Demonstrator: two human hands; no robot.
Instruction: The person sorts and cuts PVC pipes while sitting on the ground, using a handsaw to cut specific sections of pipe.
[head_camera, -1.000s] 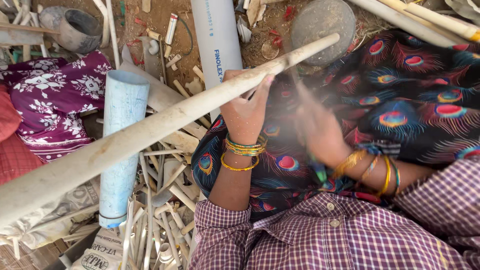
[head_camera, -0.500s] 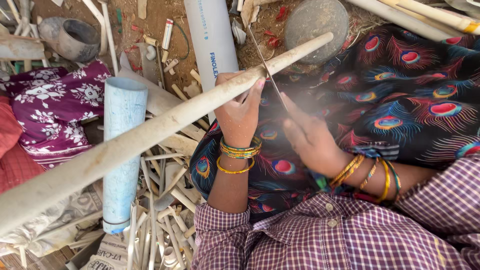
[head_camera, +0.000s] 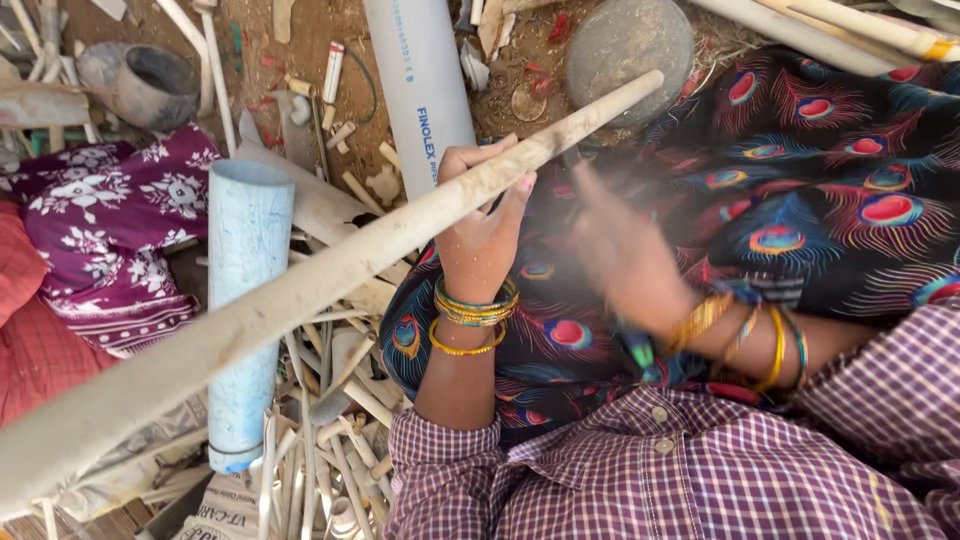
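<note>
The left hand (head_camera: 480, 215) is closed around a long, pale, round wooden pole (head_camera: 300, 290), with the fingers over the top and the thumb under it. The pole runs across the picture from the lower left corner to its free end at the upper right, near a round grey stone (head_camera: 628, 45) on the earth floor. It lies over the person's lap, which is covered by a dark cloth with a peacock-feather pattern (head_camera: 800, 200).

The right hand (head_camera: 620, 250) is just beside the left one, under the upper part of the pole. It is blurred by fast motion, so I cannot tell how far it is open or whether it holds a tool.

I judge that the step in hand is working the surface of the pole near its end, perhaps scraping it, while the left hand keeps it steady. The next move calls for a firm grip of the left hand and for turning the pole a little.

Beside the lap lie a light blue plastic pipe (head_camera: 245, 300), a grey plastic pipe (head_camera: 420, 80) and many thin wood strips (head_camera: 320, 450).
</note>
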